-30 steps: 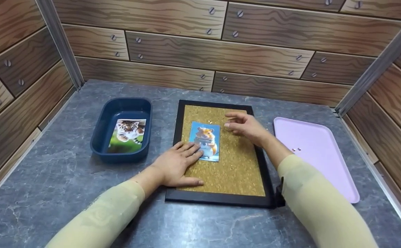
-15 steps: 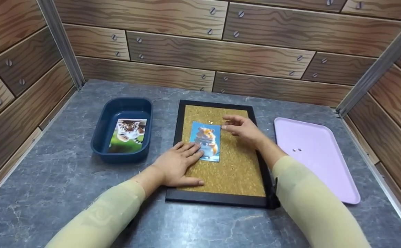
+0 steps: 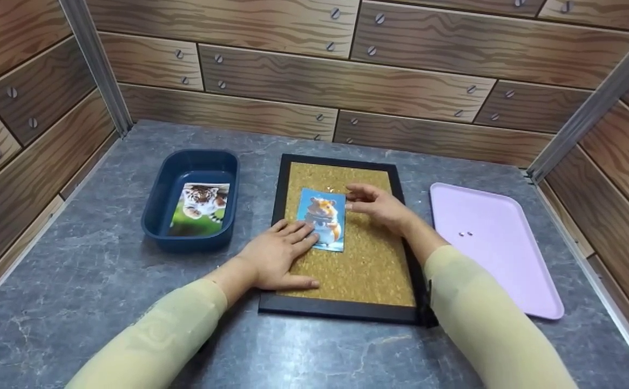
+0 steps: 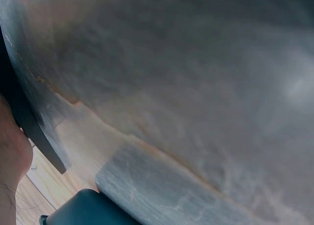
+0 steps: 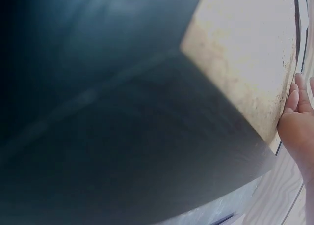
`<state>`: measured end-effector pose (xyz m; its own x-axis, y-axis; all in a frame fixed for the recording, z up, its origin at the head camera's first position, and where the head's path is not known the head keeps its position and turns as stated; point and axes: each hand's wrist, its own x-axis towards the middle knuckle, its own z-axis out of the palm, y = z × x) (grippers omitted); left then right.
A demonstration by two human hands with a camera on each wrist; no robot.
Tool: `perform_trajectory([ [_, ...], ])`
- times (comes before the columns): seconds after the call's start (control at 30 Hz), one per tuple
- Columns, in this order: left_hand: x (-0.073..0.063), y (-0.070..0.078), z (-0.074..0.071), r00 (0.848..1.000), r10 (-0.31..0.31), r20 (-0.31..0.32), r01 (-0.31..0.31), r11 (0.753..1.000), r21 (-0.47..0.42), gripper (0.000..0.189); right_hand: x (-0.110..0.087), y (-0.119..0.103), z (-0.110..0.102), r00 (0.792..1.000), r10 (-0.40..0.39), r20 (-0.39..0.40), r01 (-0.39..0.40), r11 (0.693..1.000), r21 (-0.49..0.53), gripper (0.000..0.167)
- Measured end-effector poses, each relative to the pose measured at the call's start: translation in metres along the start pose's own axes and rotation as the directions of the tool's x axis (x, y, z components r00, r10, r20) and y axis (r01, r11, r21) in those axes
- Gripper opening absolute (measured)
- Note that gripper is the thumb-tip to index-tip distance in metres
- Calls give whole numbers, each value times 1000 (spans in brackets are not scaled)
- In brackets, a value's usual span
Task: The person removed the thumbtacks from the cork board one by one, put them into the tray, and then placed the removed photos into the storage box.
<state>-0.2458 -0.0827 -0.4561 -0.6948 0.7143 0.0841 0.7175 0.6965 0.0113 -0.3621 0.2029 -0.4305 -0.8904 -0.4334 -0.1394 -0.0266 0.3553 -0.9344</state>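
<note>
A blue picture of a hamster (image 3: 322,212) lies on a black-framed cork board (image 3: 363,270). My left hand (image 3: 277,254) rests flat with fingers spread, its fingertips over the picture's lower left edge and its thumb on the cork. Beside the picture's upper right edge is my right hand (image 3: 381,208), fingers loosely bent and thumb apart from them; whether it touches the picture cannot be told. Small shiny pieces (image 3: 330,189) sit by the picture's top edge. Both wrist views catch only part of a hand: the left hand (image 4: 12,146) and the right hand (image 5: 298,124).
A dark blue basin (image 3: 152,216) at the left holds a tiger picture (image 3: 200,209). To the right lies a lilac tray (image 3: 508,259) with small shiny pieces (image 3: 465,234) on it. Wood-patterned walls (image 3: 271,70) enclose the grey table (image 3: 314,351).
My right hand has moved slightly left and down, closer to the hamster picture's upper right edge. The left hand keeps its place on the board.
</note>
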Motion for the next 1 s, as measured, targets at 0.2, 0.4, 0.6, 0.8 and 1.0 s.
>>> perform_trajectory([
  [0.2,0,0,0,1000,0,-2,0,1000,0,104,-7,-10,2,1000,5,26,-5,1000,8,66],
  [0.4,0,1,0,1000,0,-8,0,1000,-8,104,-17,-23,5,999,1,39,-1,1000,6,64],
  [0.6,0,0,-1,1000,0,5,0,1000,-18,104,-17,-25,5,999,6,48,-7,1000,6,65],
  [0.8,1,0,-2,1000,5,-3,-5,1000,-8,104,-17,-24,4,999,-8,48,8,1000,4,64],
  [1.0,0,0,0,1000,11,-14,-11,1000,-2,103,-12,-16,3,999,-4,50,3,1000,24,63],
])
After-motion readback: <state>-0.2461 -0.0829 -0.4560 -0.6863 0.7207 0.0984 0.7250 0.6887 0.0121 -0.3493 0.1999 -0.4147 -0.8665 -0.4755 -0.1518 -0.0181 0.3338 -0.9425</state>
